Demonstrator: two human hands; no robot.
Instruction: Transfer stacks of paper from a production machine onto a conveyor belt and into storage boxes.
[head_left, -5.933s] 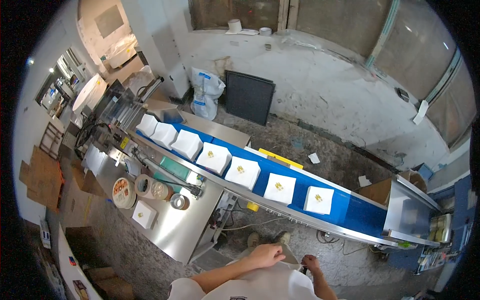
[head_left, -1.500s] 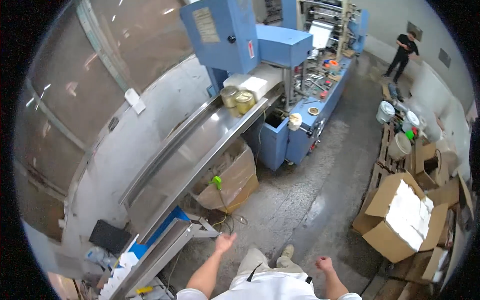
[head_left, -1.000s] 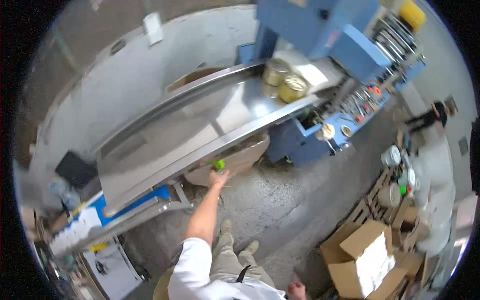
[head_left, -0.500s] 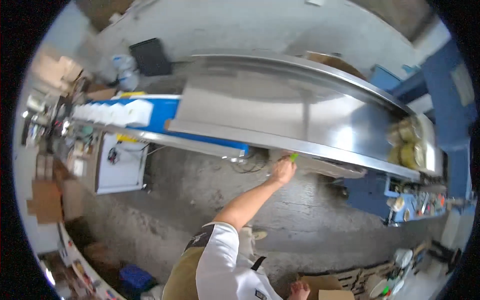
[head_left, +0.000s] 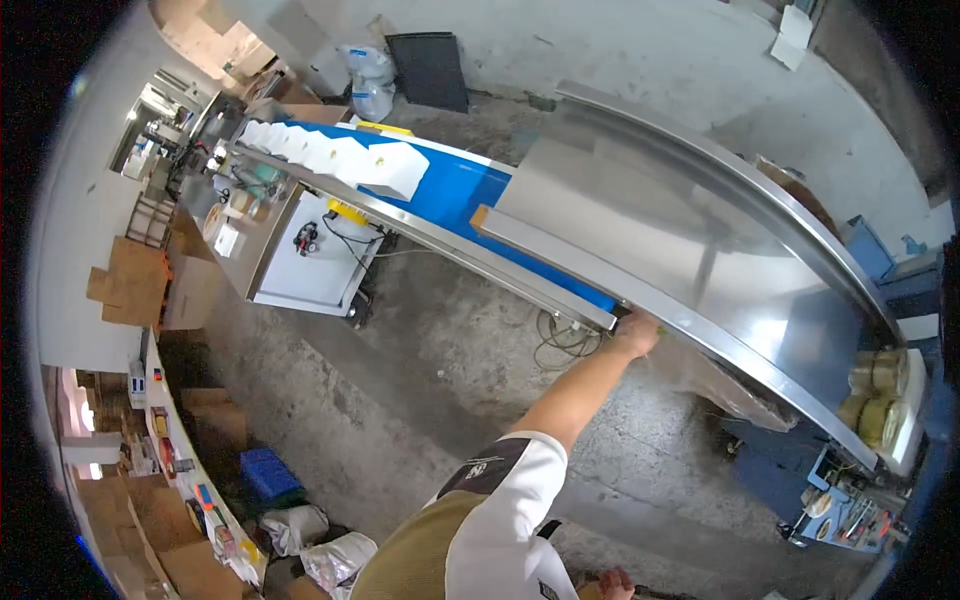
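small bright-green object [head_left: 661,330], beside the near rim of a stainless-steel tray [head_left: 650,215] and mostly covered by the left hand [head_left: 635,335]. the left arm is extended; whether its fingers pinch the object or lie spread against it cannot be told. the right hand [head_left: 615,583] is low at the lower edge, partly cut off, and its grip likewise cannot be made out. just left of the left hand, the end of a blue conveyor belt [head_left: 465,195] runs beneath the tray; farther up it stands a close row of white paper stacks [head_left: 400,165]. a looped cable [head_left: 562,345] lies on the floor below. at the tray's far right end sit yellowish cylindrical rolls [head_left: 880,420]. a black panel [head_left: 428,72] leans against the wall behind.
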